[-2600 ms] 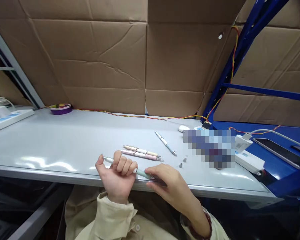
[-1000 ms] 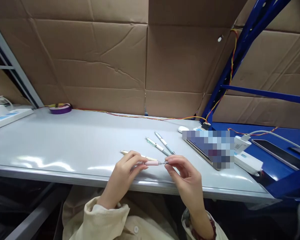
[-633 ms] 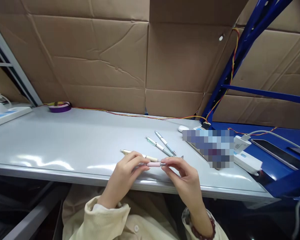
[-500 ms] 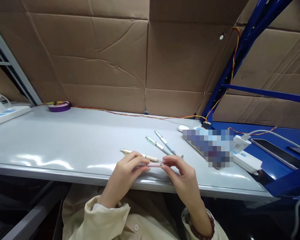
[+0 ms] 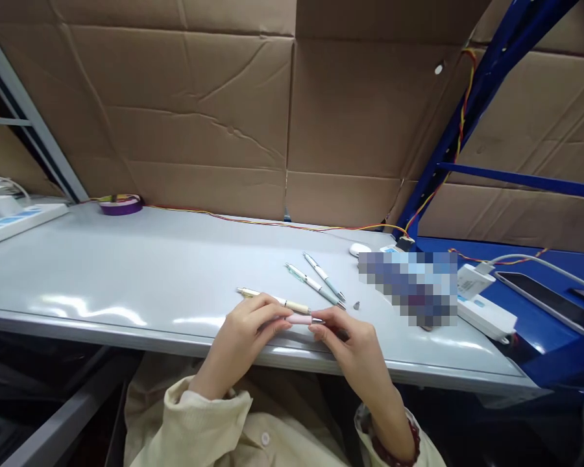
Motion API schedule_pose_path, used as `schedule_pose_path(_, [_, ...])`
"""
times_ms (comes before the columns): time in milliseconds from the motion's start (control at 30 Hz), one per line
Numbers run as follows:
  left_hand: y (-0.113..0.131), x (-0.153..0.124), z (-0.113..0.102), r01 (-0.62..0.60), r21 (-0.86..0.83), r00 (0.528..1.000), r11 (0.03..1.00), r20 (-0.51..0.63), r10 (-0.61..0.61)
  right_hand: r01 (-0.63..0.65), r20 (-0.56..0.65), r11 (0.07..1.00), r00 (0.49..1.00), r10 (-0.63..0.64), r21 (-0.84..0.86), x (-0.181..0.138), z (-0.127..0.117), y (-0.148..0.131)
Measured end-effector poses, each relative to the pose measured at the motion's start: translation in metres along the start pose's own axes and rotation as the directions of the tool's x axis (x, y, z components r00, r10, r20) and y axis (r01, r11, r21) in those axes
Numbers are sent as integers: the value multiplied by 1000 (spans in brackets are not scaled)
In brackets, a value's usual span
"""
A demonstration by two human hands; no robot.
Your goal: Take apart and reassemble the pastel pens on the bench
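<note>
A pink pen (image 5: 299,319) lies level just above the table's front edge, its silver tip pointing right. My left hand (image 5: 250,337) pinches its barrel between thumb and fingers, covering the rear part. Around the silver tip are the thumb and forefinger of my right hand (image 5: 353,340), closed on that end. Just behind my fingers rests a cream pen (image 5: 292,305), partly covered by my left hand. Two more pens, one white and green (image 5: 311,283) and one white and grey-blue (image 5: 324,275), lie slanted farther back. A small grey cone-shaped piece (image 5: 356,305) sits beside them.
A pixelated object (image 5: 409,285) lies at the right beside a white power strip (image 5: 486,318) with a charger (image 5: 473,280). A phone (image 5: 540,298) rests on the blue surface. Purple tape (image 5: 121,205) and thin wires (image 5: 253,222) run along the back, below cardboard (image 5: 199,97).
My right fingers have shifted slightly along the pink pen's tip, so more of the silver shows. The small grey piece is now fully uncovered. The view has moved slightly.
</note>
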State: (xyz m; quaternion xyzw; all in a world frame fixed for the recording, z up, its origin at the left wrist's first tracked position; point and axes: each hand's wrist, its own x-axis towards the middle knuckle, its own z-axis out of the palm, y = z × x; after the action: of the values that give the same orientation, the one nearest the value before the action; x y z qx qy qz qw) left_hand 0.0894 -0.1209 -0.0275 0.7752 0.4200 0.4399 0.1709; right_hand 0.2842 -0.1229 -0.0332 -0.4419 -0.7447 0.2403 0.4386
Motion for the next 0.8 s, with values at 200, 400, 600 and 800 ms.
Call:
schedule_pose_path(200, [-1,-1,0,-29,45,999,999,34,28,46,20,995,999,-44,-88,1,-1,-3])
schedule_pose_path(400, [-1,1,2,-3,83,999,997,41,0,60,-57,996,997,-56,59,-2,-1,1])
schedule_pose_path(600, [2,0,1,0,133,997,991,70,-10,2,-43,999,999,-4,-54,-2,3,3])
schedule_pose_path(800, [5,0,1,19,130,996,991,89,-30,-1,-4,997,1000,0,-76,-1,3,0])
